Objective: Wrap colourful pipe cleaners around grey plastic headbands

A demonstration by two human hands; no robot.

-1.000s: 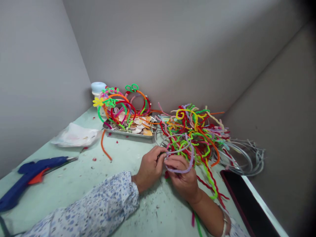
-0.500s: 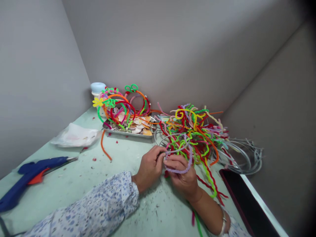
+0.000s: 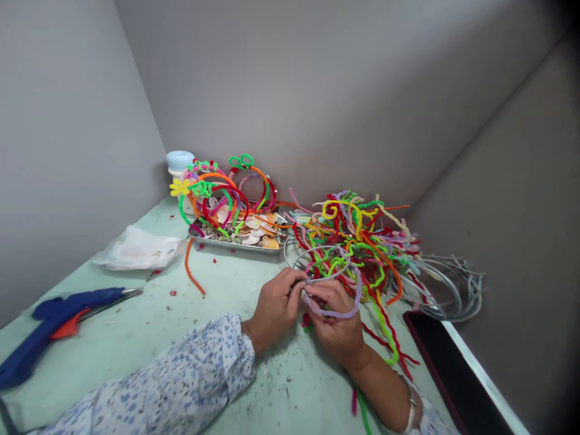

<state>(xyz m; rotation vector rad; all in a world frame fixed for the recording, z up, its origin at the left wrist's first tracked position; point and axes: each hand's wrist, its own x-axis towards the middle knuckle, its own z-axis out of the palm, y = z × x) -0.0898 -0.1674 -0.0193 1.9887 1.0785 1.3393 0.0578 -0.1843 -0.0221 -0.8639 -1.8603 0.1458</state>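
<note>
My left hand [image 3: 277, 309] pinches a thin grey hoop [image 3: 330, 276] at its near left edge, over the middle of the table. Close beside it, my right hand [image 3: 338, 326] has its fingers closed on a lilac pipe cleaner [image 3: 359, 293], which meets the hoop at the fingertips and loops out over the back of that hand. The exact joint between hoop and pipe cleaner is hidden by my fingers. Behind the hands lies a tangled heap of coloured pipe cleaners [image 3: 362, 241].
A metal tray [image 3: 240, 246] of shells stands at the back, with decorated hoops on it. At left are a plastic bag [image 3: 140, 249] and a blue glue gun [image 3: 58, 320]. Grey hoops [image 3: 462, 290] and a dark phone [image 3: 453, 368] lie at right.
The lilac loop has swung slightly right and stands a little wider over my right hand. Both hands have barely moved and keep their hold.
</note>
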